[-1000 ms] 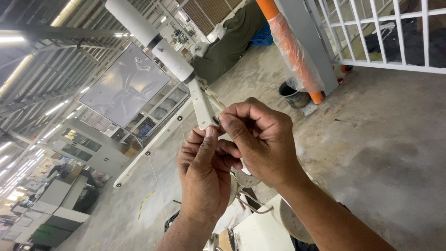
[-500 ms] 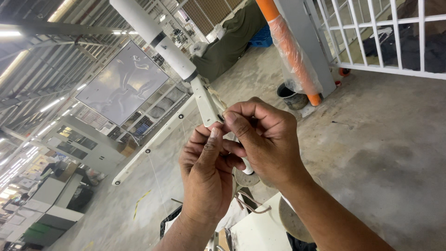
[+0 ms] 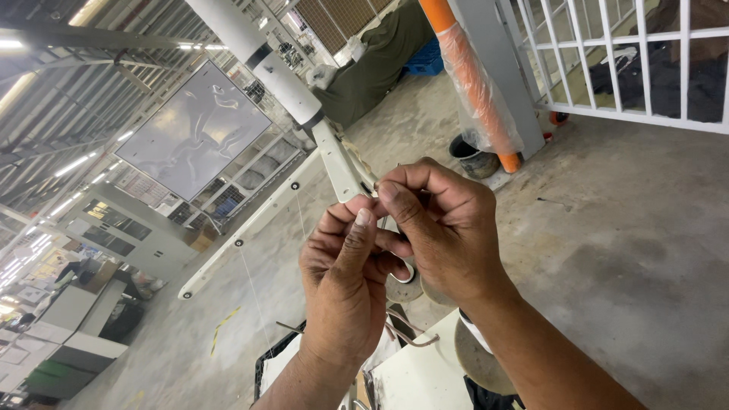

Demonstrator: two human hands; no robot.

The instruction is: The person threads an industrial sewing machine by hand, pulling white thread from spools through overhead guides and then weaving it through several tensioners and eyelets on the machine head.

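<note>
My left hand (image 3: 343, 282) and my right hand (image 3: 446, 229) meet fingertip to fingertip in the middle of the head view, right against a white metal bracket (image 3: 342, 163) that hangs from a thick white pole (image 3: 262, 57). Both hands pinch a thin wire (image 3: 398, 167). Only its short tip shows above my right index finger; the rest is hidden by the fingers. My left thumb presses up against the right hand's fingers. A round metal ring (image 3: 402, 287) shows just below the hands.
A long white arm with black knobs (image 3: 243, 237) runs down-left, with thin strings hanging from it. Behind are a grey square panel (image 3: 194, 129), an orange post wrapped in plastic (image 3: 474, 83), a black bucket (image 3: 474, 161) and a white railing (image 3: 623, 68). Brown cord (image 3: 410, 335) lies below on a white board (image 3: 418, 373).
Both hands stay pinched together at the bracket. The fingers have shifted slightly, with my left thumb now raised higher against the right hand.
</note>
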